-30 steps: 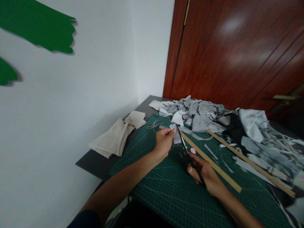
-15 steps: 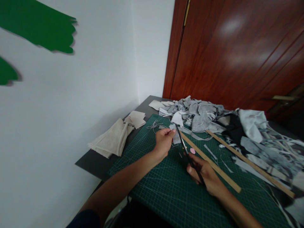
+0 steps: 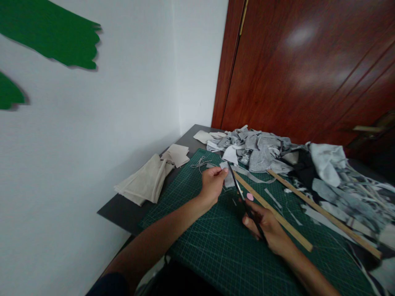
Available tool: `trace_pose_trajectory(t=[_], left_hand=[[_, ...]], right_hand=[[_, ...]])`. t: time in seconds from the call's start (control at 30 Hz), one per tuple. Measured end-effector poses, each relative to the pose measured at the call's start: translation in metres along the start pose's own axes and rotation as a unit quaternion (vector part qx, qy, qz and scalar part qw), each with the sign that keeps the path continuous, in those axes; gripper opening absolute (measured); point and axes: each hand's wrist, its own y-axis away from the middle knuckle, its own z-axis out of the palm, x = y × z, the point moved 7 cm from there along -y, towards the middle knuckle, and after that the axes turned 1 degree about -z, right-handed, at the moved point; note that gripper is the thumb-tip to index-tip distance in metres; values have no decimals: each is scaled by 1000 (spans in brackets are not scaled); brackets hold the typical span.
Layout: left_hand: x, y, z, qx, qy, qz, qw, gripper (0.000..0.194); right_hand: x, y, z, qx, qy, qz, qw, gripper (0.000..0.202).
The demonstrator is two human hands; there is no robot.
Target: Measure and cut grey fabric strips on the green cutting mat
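My left hand [image 3: 212,185] pinches a small piece of light grey fabric [image 3: 229,180] between thumb and fingers, above the green cutting mat [image 3: 197,242]. In my right hand [image 3: 262,226] is a pair of black-handled scissors [image 3: 240,191], the fingers wrapped round the handles. Its blades point up and away, and their tips are at the right edge of the fabric, close to my left fingertips. Whether the blades are parted is too small to tell. A pink flat piece [image 3: 249,197] lies just beyond my right hand.
Two wooden rulers [image 3: 274,211] lie slanting on the mat, with thin fabric strips [image 3: 273,198] between them. Grey scraps [image 3: 262,148] are heaped at the back, more cloth [image 3: 339,193] at the right. Folded beige cloth [image 3: 148,181] lies on the left table edge, by the white wall.
Almost nothing differs. Both hands, the fabric and the scissors keep their places; the view has shifted very slightly.
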Motion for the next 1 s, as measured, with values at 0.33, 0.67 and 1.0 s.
trace_pose_trajectory(t=[0.33,0.67,1.0], left_hand=[[-2,-1,-1,-3,-1,-4,1000,39],[-1,-1,0,-1,3,-4,1000,42],[-1,-1,1,-10,9,-3,1000,40]], right_hand=[[1,-1,0,0,-7,-9,1000,56],[5,0,-2,3,-7,2,1000,55],[8,-2,-4,6,6,9,1000,55]])
